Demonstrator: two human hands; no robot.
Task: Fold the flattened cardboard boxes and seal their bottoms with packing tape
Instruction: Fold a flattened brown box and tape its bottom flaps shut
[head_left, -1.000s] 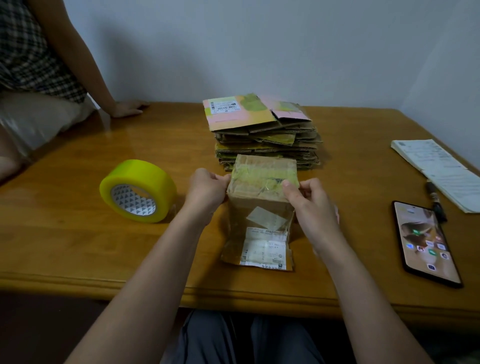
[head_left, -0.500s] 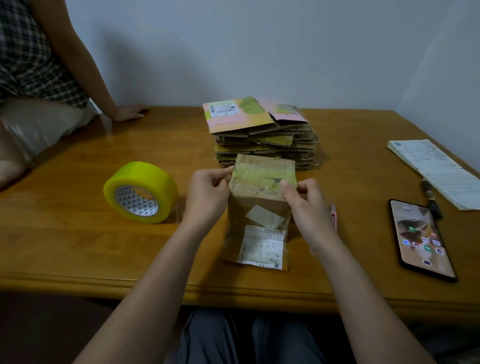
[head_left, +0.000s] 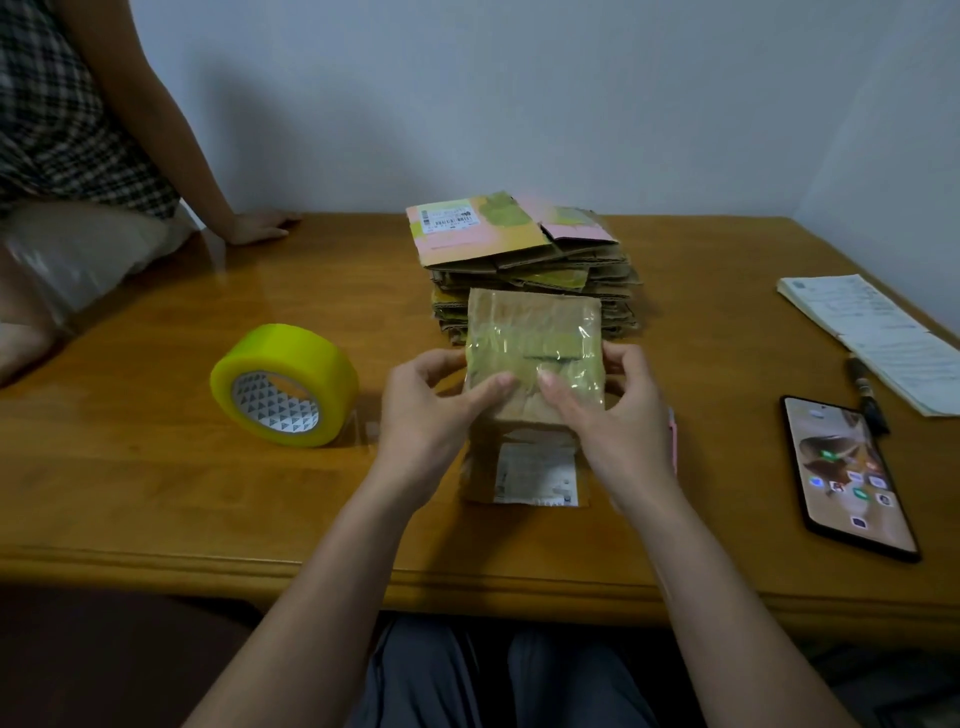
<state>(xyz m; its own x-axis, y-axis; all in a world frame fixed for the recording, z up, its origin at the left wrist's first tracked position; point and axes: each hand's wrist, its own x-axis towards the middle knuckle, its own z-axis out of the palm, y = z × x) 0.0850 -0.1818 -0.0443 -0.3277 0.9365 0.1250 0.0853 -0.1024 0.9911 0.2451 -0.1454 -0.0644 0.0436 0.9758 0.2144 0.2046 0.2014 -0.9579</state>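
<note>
A small brown cardboard box (head_left: 535, 332) stands on the wooden table (head_left: 156, 467) in front of me, its taped end tilted toward the camera, a white label low on its near face. My left hand (head_left: 431, 410) grips its left side, thumb pressed on the taped face. My right hand (head_left: 618, 410) grips the right side the same way. Behind it lies a stack of flattened cardboard boxes (head_left: 524, 249). A yellow roll of packing tape (head_left: 285, 384) stands on its edge to the left.
A phone (head_left: 847, 475) with a lit screen lies at the right, a pen (head_left: 867, 395) beyond it and a pad of papers (head_left: 872, 332) farther back. Another person sits at the table's far left corner, one hand (head_left: 260, 226) flat on the wood.
Both hands shifted on the box: the thumbs moved onto the taped face, and that end tipped more toward me. The rest has not moved.
</note>
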